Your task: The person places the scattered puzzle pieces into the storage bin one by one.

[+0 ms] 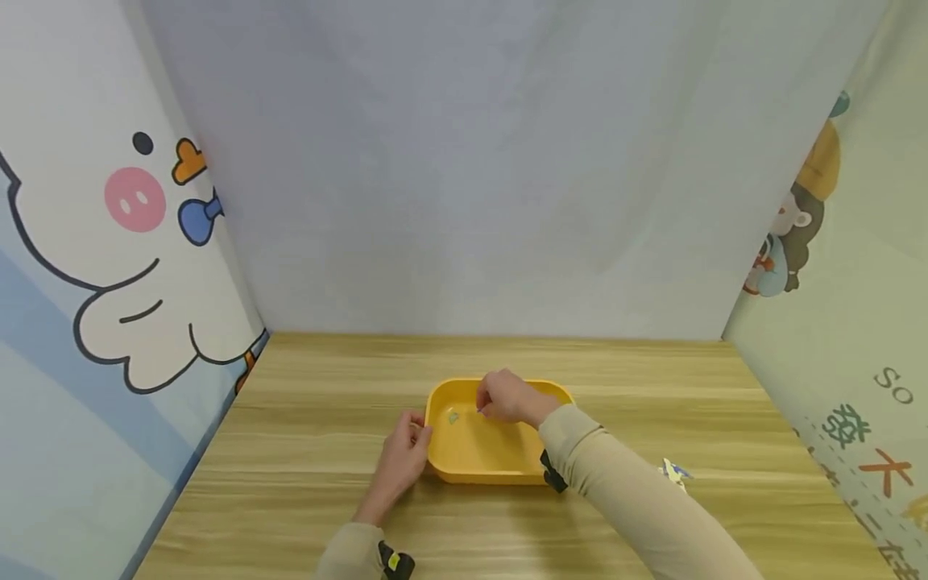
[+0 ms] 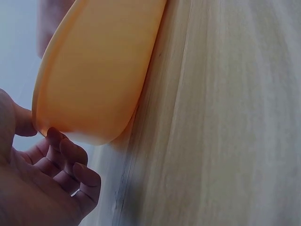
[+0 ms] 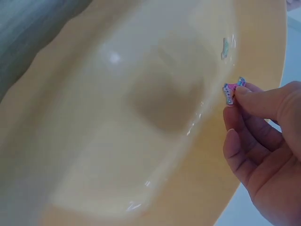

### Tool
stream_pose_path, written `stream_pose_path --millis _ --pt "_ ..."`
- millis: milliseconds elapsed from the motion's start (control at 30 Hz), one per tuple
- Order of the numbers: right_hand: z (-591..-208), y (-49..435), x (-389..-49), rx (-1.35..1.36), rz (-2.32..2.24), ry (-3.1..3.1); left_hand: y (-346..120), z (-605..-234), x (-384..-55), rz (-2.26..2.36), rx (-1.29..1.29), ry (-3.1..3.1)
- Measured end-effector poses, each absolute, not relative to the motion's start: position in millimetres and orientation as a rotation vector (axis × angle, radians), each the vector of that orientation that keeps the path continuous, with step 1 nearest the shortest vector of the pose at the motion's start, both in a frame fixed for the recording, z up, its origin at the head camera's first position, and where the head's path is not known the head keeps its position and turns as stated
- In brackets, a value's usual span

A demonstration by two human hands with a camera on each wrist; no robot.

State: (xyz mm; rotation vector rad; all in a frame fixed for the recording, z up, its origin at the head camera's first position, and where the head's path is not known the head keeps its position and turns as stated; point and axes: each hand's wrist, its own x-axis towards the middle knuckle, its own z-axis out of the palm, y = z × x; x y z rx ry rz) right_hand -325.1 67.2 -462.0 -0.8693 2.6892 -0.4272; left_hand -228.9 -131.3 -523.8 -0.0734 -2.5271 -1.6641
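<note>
A yellow tray [image 1: 482,473] with rounded corners lies on the wooden table. Its left rim is pinched by my left hand [image 1: 403,453], thumb at the edge and fingers against the outer wall in the left wrist view. Over the inside of the tray, my right hand [image 1: 506,396] holds a small pink piece with a blue-and-white edge [image 3: 230,93], shaped like a butterfly, between thumb and forefinger. A small pale green piece [image 3: 225,48] lies on the tray floor near the far left corner [image 1: 453,417].
Small crumpled white, yellow and blue scraps [image 1: 674,472] lie on the table right of the tray, partly behind the right sleeve [image 1: 638,491]. A grey curtain [image 1: 464,201] hangs along the table's back edge, with printed cloths at both sides.
</note>
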Motion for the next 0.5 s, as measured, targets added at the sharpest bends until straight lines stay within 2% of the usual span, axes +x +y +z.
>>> stream_pose_path --millis 500 --pt "-472 53 -326 -0.953 -0.37 2.715 -134 -526 -231 -1.676 -0.119 -2.503"
